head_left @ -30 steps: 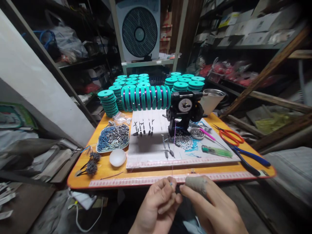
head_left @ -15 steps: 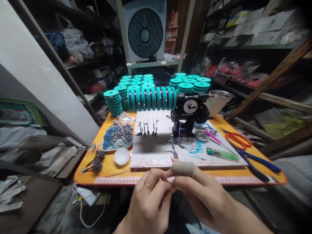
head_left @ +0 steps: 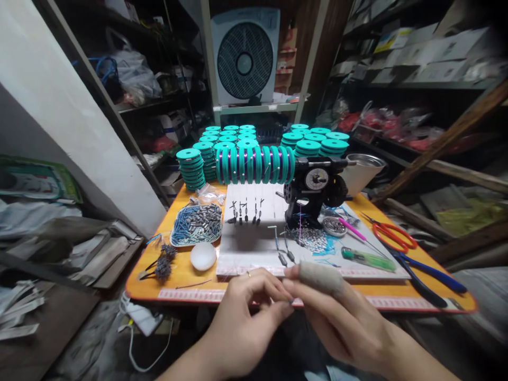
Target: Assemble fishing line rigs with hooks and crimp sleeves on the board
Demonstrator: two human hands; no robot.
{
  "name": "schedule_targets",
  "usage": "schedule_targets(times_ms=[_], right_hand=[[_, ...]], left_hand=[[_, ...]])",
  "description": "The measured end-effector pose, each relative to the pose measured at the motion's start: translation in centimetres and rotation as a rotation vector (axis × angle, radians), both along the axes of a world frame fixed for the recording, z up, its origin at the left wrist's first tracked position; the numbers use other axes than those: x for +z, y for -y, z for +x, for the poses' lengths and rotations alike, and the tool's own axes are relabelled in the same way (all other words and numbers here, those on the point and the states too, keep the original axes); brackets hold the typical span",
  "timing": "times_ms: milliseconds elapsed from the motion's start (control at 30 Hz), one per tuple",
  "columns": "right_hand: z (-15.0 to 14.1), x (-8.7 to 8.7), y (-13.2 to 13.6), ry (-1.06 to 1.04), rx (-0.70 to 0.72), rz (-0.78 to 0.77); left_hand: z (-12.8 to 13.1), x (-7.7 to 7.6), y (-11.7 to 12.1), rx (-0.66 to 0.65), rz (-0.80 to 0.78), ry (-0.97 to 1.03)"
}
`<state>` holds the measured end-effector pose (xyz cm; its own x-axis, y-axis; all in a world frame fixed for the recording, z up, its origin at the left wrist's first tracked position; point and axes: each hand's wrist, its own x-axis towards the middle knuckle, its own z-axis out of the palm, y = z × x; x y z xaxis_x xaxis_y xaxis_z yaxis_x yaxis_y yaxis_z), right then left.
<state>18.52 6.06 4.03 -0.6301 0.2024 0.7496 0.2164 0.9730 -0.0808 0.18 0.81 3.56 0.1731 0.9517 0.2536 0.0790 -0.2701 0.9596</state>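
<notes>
Purple thread [head_left: 300, 225] runs down from the black winder [head_left: 315, 185] beyond our fingers toward the place where our fingertips meet, just over the table's near edge. Our left hand [head_left: 248, 317], with a ring on one finger, has its thumb and forefinger drawn narrowly together on a small blue piece [head_left: 292, 301]. Our right hand [head_left: 345, 317], one finger wrapped in grey tape [head_left: 320, 277], brings its fingertips right up to it; whether they grip it too, we cannot tell. Just beyond our fingertips, two small dark weights [head_left: 282, 259] lie on the white board [head_left: 254, 254]. To the left of our fingers we have a white dome [head_left: 203, 256] and, farther off, a tray of blue and metal parts [head_left: 196, 225]. To their right lie a green cutter [head_left: 368, 260], orange-handled pliers [head_left: 395, 236] and blue-handled pliers [head_left: 432, 275]. Teal spools [head_left: 256, 165] sit in a row farther beyond them.
</notes>
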Motion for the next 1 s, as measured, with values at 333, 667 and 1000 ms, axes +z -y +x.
schedule_targets(times_ms=[333,667,1000], right_hand=[[0.4,1.2,0.3,0.122,0.054,-0.075],[0.7,1.7,1.3,-0.081,-0.015,-0.416],[0.3,0.6,0.1,-0.138,-0.13,-0.328]], left_hand=[[0.2,-0.1,-0.9,-0.227,-0.604,0.585],[0.9,-0.3,0.1,0.065,0.049,-0.016],[1.6,-0.8,0.5,0.091,0.422,-0.211]])
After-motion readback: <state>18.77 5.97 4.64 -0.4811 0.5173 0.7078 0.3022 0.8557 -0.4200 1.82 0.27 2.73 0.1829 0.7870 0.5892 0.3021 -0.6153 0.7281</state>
